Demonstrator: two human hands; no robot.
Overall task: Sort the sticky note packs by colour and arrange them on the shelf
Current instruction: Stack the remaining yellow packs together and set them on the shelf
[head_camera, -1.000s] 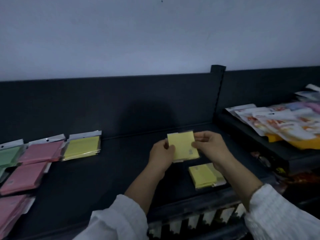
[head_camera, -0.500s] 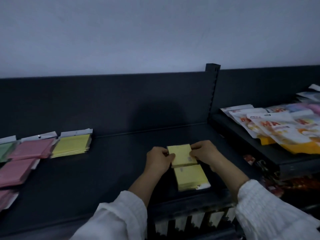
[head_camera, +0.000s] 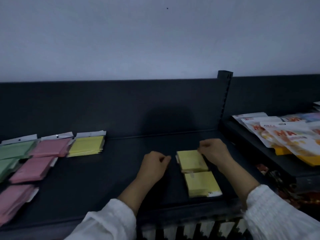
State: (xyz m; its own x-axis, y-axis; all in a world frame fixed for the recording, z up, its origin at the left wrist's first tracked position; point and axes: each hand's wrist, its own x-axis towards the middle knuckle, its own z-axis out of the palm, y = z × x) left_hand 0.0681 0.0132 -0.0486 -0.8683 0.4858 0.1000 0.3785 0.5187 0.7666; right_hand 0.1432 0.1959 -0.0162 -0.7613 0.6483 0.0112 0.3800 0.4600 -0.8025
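Two yellow packs (head_camera: 202, 184) lie end to end on the shelf (head_camera: 121, 170), centre-right. Right hand (head_camera: 213, 151) seems to pinch the far pack (head_camera: 192, 161) at its corner, though the view is dim. Left hand (head_camera: 154, 166) is curled, empty, just beside. Risk: a dragging release skews the far pack across its neighbour.

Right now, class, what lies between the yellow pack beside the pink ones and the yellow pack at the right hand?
Bare dark shelf, then the left hand, holding nothing, just short of the second yellow pack; head view shows it.
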